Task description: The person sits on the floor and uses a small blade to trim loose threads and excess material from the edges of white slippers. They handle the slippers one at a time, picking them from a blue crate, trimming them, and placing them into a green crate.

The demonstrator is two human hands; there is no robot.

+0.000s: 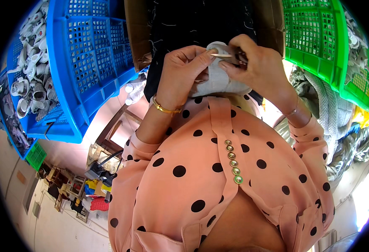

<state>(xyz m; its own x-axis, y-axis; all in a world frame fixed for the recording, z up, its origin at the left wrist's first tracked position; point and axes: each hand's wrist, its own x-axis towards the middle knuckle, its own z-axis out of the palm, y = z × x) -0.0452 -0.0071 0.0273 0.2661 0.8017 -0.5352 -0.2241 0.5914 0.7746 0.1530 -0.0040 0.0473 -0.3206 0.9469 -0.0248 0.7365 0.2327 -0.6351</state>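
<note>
Holding a small grey-white fabric piece (220, 77) up close to our chest, we have both hands closed on it in front of a dark cloth (197, 23) that hangs between the crates. Our left hand (180, 75) wraps the piece from the side, its fingers (193, 54) curled over the top and the thumb pressed against the near face, just above a gold bangle (165, 109) on the wrist. Our right hand (258, 67) pinches the upper edge, and its fingers (235, 67) are shut on a thin pale sliver (222, 55) that lies across the top of the piece; whether it is a needle, a thread end or a small tool we cannot tell. We judge the piece to be light and soft, likely to fold or sag if gripped at one corner only, so a hold on both sides near the top edge suits it best. A blue crate (88, 63) full of small white shoes (29, 84) stands to our left, a green crate (319, 38) to our right beside a heap of grey cloth (319, 105).
</note>
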